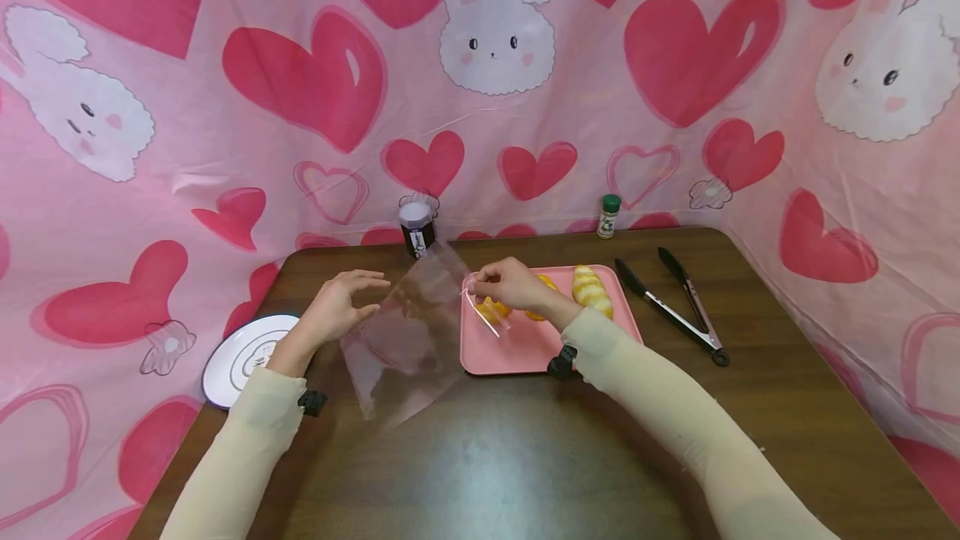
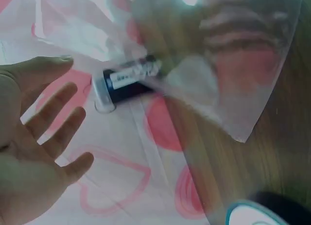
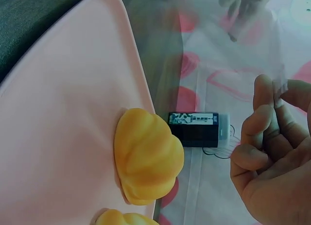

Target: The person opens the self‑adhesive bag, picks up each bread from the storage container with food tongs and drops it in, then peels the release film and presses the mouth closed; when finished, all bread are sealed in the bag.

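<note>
A clear plastic bag hangs over the table between my hands. My right hand pinches its edge between thumb and curled fingers, above the left part of the pink tray. In the right wrist view the right hand shows that pinch at the film. Beside the bag's left edge is my left hand, fingers spread and holding nothing; the left wrist view shows the hand apart from the film. On the tray lie yellow buns and a pale-striped bread roll.
A dark jar with a pale lid stands at the back edge. Left of it is a white plate, partly behind my left forearm. Black-tipped tongs lie right of the tray, and a green-capped shaker stands behind.
</note>
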Demonstrator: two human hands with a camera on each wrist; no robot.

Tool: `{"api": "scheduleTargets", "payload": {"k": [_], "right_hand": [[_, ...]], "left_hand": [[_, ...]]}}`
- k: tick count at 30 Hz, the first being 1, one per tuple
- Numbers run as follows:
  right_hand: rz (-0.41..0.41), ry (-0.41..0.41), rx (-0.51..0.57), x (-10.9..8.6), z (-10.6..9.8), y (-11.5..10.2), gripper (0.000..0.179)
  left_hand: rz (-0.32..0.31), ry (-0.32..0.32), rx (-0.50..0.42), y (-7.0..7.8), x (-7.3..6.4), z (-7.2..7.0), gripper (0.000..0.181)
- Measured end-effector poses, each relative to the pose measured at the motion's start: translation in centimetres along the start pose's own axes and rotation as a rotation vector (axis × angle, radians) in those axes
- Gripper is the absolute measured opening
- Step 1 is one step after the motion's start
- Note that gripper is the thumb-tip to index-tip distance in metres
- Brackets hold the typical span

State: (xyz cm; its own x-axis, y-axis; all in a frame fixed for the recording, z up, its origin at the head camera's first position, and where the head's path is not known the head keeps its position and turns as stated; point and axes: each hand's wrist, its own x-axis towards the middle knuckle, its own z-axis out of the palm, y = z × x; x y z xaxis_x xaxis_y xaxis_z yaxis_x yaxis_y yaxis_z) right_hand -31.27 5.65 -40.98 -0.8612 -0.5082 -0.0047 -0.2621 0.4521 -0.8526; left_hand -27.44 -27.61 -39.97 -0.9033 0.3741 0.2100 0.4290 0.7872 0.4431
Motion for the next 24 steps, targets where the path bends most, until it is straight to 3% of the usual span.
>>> {"api": "scheduleTargets", "payload": {"k": [7,16,24], "right_hand": [[0.031,0.024,0.037,-0.1,0.5,-0.2,0.02],[0.037,0.019,0.018,-0.3,0.7,-0.2,0.021],[0.011,-0.005,0.021,-0.4,0.9,-0.4,0.02]], "left_hand": [[0.057,0.1,-0.03,2.5,0.8,1.7,0.03],[0.012,0.032,-0.098,6.6,1.8,4.6,0.042],[-0.021,0.057,-0.081,8.5,2.5,6.7,0.044]]}}
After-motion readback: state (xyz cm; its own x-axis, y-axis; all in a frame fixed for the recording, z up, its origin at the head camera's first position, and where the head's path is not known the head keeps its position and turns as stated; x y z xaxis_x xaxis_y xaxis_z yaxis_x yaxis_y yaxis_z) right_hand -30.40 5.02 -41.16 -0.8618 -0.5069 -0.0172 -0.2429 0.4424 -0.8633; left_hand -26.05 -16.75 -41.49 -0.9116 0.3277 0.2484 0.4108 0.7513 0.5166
